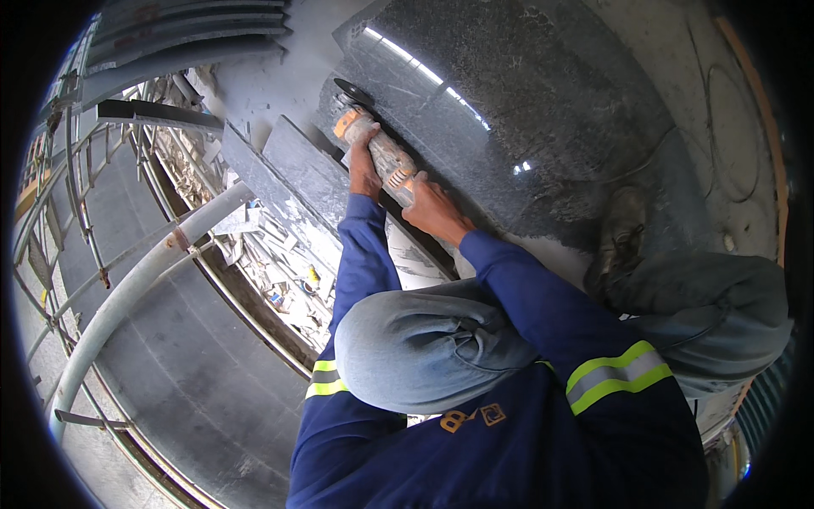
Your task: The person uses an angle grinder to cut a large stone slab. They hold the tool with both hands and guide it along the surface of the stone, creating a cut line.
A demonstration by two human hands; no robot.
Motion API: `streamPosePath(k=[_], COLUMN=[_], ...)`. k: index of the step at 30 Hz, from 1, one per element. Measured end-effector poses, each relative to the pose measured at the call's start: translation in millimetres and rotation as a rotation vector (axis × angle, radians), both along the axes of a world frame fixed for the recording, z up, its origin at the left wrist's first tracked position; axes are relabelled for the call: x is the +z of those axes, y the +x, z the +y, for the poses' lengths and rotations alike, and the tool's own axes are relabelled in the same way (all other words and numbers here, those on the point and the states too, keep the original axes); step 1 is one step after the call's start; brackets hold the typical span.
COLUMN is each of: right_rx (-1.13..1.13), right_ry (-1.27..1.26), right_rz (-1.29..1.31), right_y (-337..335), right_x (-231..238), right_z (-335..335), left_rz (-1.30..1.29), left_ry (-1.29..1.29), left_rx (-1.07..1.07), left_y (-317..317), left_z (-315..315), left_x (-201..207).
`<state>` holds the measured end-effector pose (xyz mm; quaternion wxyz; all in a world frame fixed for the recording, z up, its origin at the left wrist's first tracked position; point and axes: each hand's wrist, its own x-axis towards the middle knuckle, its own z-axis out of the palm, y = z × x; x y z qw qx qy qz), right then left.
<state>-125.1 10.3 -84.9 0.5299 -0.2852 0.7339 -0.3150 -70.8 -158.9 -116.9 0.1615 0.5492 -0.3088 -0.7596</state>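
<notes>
Both of my hands are wrapped round a dusty orange and grey angle grinder [390,159]. My left hand [363,161] grips it near the head, and my right hand [434,209] holds the rear of its body. The grinder's dark disc [354,91] is at the left edge of a large polished dark stone slab [543,102]; whether it touches the stone I cannot tell. Pale dust hangs to the left of the disc. Narrower grey stone strips [303,157] lie left of my left hand.
A thick pale pipe [144,263] and scaffold-like metal bars [80,204] stand at the left. Broken offcuts [280,271] are heaped below the strips. Long dark channel pieces [178,38] lie at the upper left. My boot [623,229] is on the slab; a thin cable [736,199] loops at the right.
</notes>
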Motion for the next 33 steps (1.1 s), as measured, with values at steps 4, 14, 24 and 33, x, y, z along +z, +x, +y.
streamPosePath(k=[4,14,24,33], right_rx=[0.005,0.057,0.052,0.055], right_ry=[0.0,0.045,0.079,0.047], right_rz=[-0.016,0.01,0.027,0.092], right_y=[-3,1,-7,-8], right_x=[-6,4,19,13], right_z=[-11,8,12,-15], left_rz=[-0.021,0.027,0.017,0.016], left_ry=[-0.06,0.008,0.019,0.009], left_rx=[0.023,-0.015,0.06,0.079], left_y=[-4,7,-3,-6], left_z=[-12,5,16,-13], left_x=[-9,-7,10,8])
